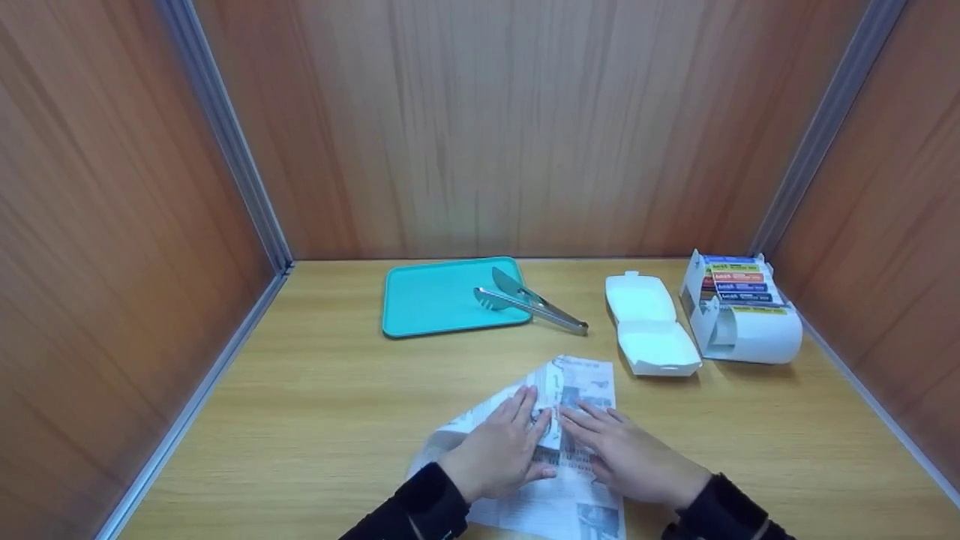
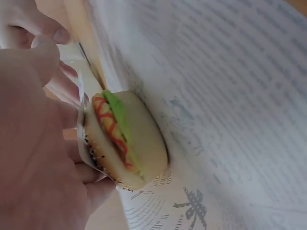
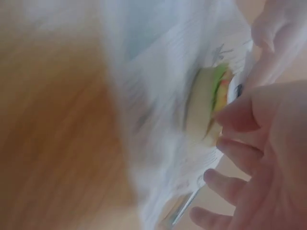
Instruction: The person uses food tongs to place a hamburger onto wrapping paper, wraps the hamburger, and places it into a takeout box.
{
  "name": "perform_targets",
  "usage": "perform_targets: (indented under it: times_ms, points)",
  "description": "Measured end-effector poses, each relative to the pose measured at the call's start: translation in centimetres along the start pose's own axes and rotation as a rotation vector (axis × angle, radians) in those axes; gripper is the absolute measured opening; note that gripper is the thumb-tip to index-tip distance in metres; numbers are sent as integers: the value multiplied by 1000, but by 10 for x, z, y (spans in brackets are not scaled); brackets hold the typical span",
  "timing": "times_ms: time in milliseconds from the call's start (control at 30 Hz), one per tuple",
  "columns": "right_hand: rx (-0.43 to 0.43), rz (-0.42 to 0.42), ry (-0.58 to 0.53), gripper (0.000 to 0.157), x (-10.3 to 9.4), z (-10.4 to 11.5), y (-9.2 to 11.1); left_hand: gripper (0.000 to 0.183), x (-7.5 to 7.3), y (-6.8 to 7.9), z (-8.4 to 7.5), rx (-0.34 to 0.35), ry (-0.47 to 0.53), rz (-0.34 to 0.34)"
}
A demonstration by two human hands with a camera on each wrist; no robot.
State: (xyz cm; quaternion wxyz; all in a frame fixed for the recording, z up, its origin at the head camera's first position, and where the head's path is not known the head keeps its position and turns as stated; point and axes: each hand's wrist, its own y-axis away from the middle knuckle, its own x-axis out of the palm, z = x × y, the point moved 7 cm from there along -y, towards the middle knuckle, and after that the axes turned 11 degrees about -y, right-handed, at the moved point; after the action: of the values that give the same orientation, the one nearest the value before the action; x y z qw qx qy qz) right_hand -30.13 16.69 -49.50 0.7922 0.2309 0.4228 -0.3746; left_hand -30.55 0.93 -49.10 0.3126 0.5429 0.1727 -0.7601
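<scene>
Both your hands on the work, close beside each other, neither curled round anything. Your left hand (image 1: 501, 450) lies over the folded part of a printed paper sheet (image 1: 555, 514), its fingers stretched out toward the back wall (image 1: 480, 127). Your right hand (image 1: 630, 457) is at the right of the fold, fingers spread and only slightly bent; whether its tips press the sheet or sit just above it, cannot tell.

Sandwich (image 2: 148, 132) is on the sheet, under the fold: hidden from the head view, seen side-on from your left wrist. Pale bun, seeded on one face, green leaf, yellow layer, red zigzag of sauce. Paper drawn over the seeded face; the side toward you uncovered. The right wrist view is blurred, your thumb in front of the sandwich's edge.

Sheet lies on the wooden table (image 1: 322, 420), reaching toward you between your dark sleeves (image 1: 427, 499). Beyond it: turquoise tray (image 1: 431, 300), metal tongs (image 1: 551, 311) with spread ends over the tray, joined end past its right edge. To the right, white takeaway box (image 1: 660, 349), lid open; just beside it, white holder (image 1: 765, 334) with coloured labels.
</scene>
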Motion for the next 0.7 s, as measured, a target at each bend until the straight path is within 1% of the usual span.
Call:
perform_targets:
  times_ms: [67, 167, 233, 300, 367, 433, 500, 600, 700]
  points:
    - [15, 8, -11, 64, -1, -6, 4, 86, 3, -1, -1, -10, -97, 13]
    - [7, 25, -6, 60, -2, -11, 10, 86, 6, -2, -4, -9, -239, 23]
    - [1, 50, -21, 60, -2, -12, 15, 86, 5, -3, -6, 0, -310, 12]
    - [-4, 93, -48, 60, -1, -13, 19, 85, 5, -4, -8, 4, -368, 3]
    - [9, 144, -92, 64, 2, -14, 22, 84, 6, -5, -8, -2, -398, 8]
    - [28, 187, -122, 72, 6, -16, 21, 84, 10, -5, -6, -15, -442, 30]
    - [44, 211, -134, 82, 10, -16, 19, 83, 15, -6, -3, -28, -469, 58]
    - [48, 207, -114, 89, 16, -14, 13, 81, 21, -7, 5, -41, -471, 80]
    - [31, 189, -80, 93, 18, -11, 8, 80, 22, -9, 13, -39, -430, 57]
